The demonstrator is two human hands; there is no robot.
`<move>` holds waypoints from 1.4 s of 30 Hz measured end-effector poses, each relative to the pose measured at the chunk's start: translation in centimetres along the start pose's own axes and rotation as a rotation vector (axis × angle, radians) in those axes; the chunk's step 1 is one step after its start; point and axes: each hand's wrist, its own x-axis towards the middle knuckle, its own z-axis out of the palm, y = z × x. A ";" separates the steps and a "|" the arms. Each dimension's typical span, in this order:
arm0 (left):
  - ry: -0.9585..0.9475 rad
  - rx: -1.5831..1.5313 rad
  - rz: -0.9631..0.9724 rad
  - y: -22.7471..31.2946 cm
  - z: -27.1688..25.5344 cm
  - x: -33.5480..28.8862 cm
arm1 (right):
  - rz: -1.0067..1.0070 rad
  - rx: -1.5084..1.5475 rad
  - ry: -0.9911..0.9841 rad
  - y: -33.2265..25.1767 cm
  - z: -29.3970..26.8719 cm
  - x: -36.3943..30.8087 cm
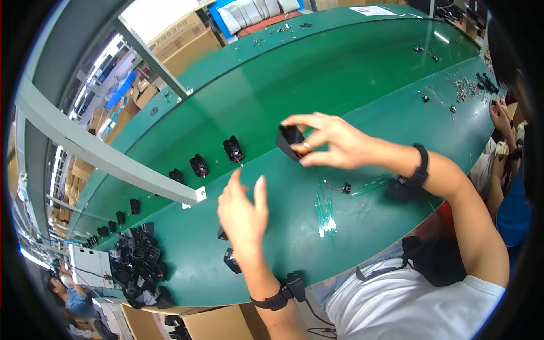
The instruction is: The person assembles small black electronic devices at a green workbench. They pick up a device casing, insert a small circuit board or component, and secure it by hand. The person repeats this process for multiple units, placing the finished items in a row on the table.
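Observation:
My right hand [334, 141] grips a black plastic housing [288, 139] over the near edge of the green belt, thumb and fingers on its side. The housing looks hollow, its opening partly covered by my fingers. To the left, my left hand [243, 212] is raised above the table with fingers apart and nothing in it. Behind its wrist, a black part [231, 260] lies on the table, partly hidden. Below my right hand are a small black piece with a red wire [347, 188] and a bundle of thin shiny strips [325, 216].
Black housings [232, 148] stand in a row along the green belt [351, 79]. A heap of black parts [139, 263] covers the table's left end. A grey metal frame [107, 144] crosses the left side. At right, a co-worker's hand [500, 119] is near scattered small parts [467, 89].

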 end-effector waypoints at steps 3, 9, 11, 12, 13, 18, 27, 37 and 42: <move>-0.213 0.200 -0.249 -3.4 -2.1 -0.3 | 0.151 -0.141 -0.084 4.2 2.5 4.4; -0.551 0.122 -0.307 -5.6 -4.0 -0.7 | 0.119 -0.442 -0.308 10.0 7.1 7.3; -0.587 0.135 -0.279 -5.2 -4.3 -0.8 | 0.076 -0.455 -0.224 11.0 7.4 6.5; -0.591 0.132 -0.265 -5.3 -4.3 -1.0 | 0.057 -0.464 -0.187 10.6 7.1 6.3; -0.596 0.129 -0.249 -5.3 -4.2 -1.1 | 0.036 -0.497 -0.218 10.4 6.5 5.8; -0.384 0.105 -0.185 -3.9 -1.3 -1.2 | 0.074 -0.176 -0.182 7.3 0.5 1.0; -0.307 0.020 0.109 2.4 4.3 -2.4 | 0.392 -0.265 -0.482 -1.6 -0.5 -8.3; -0.218 0.017 0.349 2.1 2.6 -1.1 | 0.504 0.434 -0.127 1.0 -0.4 -7.5; -0.209 -0.686 0.198 4.4 3.4 -1.2 | 0.532 0.662 0.002 0.9 0.5 -8.3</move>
